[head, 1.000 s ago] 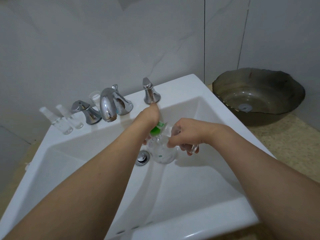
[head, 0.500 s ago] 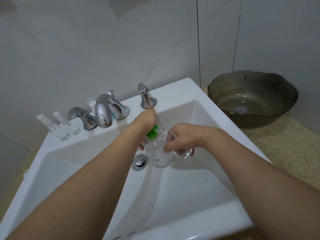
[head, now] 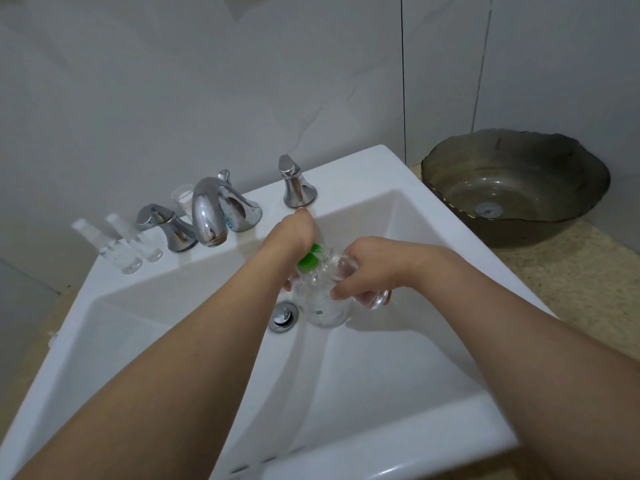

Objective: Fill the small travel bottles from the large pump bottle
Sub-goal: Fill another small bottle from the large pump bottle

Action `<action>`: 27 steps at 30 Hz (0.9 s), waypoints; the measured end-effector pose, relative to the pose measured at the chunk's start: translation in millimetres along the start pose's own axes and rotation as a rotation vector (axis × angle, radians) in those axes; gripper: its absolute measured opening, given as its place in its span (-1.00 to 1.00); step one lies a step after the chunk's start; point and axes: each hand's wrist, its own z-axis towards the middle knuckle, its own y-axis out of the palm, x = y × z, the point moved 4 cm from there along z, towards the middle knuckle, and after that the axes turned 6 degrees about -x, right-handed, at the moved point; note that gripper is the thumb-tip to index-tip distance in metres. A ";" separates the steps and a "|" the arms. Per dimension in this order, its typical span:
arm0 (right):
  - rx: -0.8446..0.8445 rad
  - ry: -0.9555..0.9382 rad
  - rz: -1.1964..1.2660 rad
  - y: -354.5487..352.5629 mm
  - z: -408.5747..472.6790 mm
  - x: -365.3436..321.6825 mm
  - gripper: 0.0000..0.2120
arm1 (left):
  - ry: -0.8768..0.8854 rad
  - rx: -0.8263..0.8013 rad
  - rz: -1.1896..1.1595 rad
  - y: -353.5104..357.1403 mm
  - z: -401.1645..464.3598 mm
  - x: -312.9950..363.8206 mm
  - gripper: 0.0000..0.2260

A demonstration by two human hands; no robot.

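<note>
We count two hands, the left hand [head: 294, 233] and right hand [head: 363, 268], one pump bottle [head: 320, 299], three small travel bottles [head: 114, 249] [head: 138, 240] [head: 372, 292], one clear cup [head: 182, 199], two basins [head: 346, 174] [head: 512, 188], one spout [head: 207, 213], and two tap handles [head: 166, 226] [head: 294, 185].

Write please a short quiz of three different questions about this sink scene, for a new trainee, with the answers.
1. True or false: the large pump bottle with the green pump top is held over the white sink.
2. How many small clear bottles stand on the sink ledge, left of the faucet? A) none B) two C) five
3. Fill in: the right hand holds a small clear ____ beside the pump bottle, while the left hand is at the pump top.

Key: 1 true; 2 B; 3 bottle
</note>
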 end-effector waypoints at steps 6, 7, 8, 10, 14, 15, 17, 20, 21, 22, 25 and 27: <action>0.022 -0.005 0.004 -1.6 -3.3 -3.0 -0.77 | -0.064 -0.064 0.005 -2.8 -4.7 -0.7 -0.51; 0.027 -0.006 0.003 -2.1 -4.2 -3.3 -0.78 | -0.078 -0.076 0.012 -3.4 -5.4 -0.2 -0.50; 0.031 -0.009 -0.001 -2.5 -4.8 -3.8 -0.78 | -0.090 -0.086 0.016 -3.9 -7.0 0.5 -0.48; 0.039 -0.013 -0.022 -3.0 -4.5 -3.9 -0.76 | -0.109 -0.099 0.037 -4.6 -8.8 1.9 -0.45; 0.053 0.005 -0.034 -4.3 -3.4 -2.2 -0.70 | -0.105 -0.097 0.085 -2.9 -9.8 4.3 -0.43; 0.051 0.006 -0.044 -4.0 -3.2 -2.7 -0.71 | -0.098 -0.085 0.092 -2.6 -9.2 4.4 -0.45; 0.051 0.004 -0.072 -2.6 -0.5 -2.5 -0.70 | -0.059 -0.044 0.090 -1.5 -5.8 4.9 -0.51; 0.062 0.008 -0.124 -0.7 4.9 0.6 -0.63 | -0.001 0.018 0.031 1.7 3.1 3.2 -0.54; 0.064 0.008 -0.127 -0.2 6.4 0.6 -0.61 | 0.011 0.025 0.023 1.0 4.6 2.4 -0.56; 0.063 0.009 -0.118 0.0 6.5 1.3 -0.61 | 0.010 0.027 0.009 1.1 5.4 1.9 -0.57; 0.056 0.002 -0.091 1.3 6.5 1.9 -0.63 | -0.009 0.019 0.001 0.8 5.5 1.7 -0.56; 0.073 0.001 -0.098 1.1 7.0 2.0 -0.61 | -0.007 0.018 0.007 1.0 5.4 1.2 -0.54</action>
